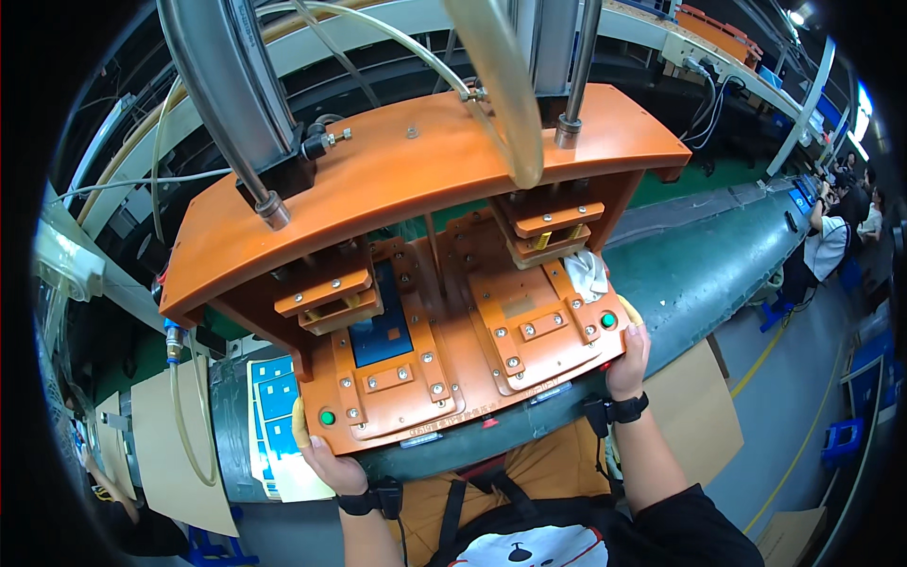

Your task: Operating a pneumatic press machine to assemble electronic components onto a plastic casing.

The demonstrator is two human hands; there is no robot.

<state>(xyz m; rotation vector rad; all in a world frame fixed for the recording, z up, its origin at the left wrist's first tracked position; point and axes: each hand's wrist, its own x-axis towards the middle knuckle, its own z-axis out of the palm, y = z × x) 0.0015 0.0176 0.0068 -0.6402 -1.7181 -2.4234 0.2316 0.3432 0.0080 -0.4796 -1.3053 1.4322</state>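
An orange pneumatic press (425,142) stands before me, with two fixture beds under its raised bridge. My left hand (333,467) grips the front left corner of the press base (453,402), beside a green button (328,418). My right hand (627,364) holds the right edge, close to another green button (607,320). Yellow covers show on a digit of each hand; the other fingers are partly hidden by the base. A dark blue sheet (383,326) lies in the left bed, partly below the left press head (326,300). The right bed (529,326) shows bare orange plate below its press head (553,227).
Blue sheets with pale backing (276,402) lie left of the press on the green bench (709,260). A crumpled white cloth (587,276) sits by the right bed. Clear hoses (505,104) hang around the cylinders. Cardboard (175,444) flanks the bench; people (836,222) work at far right.
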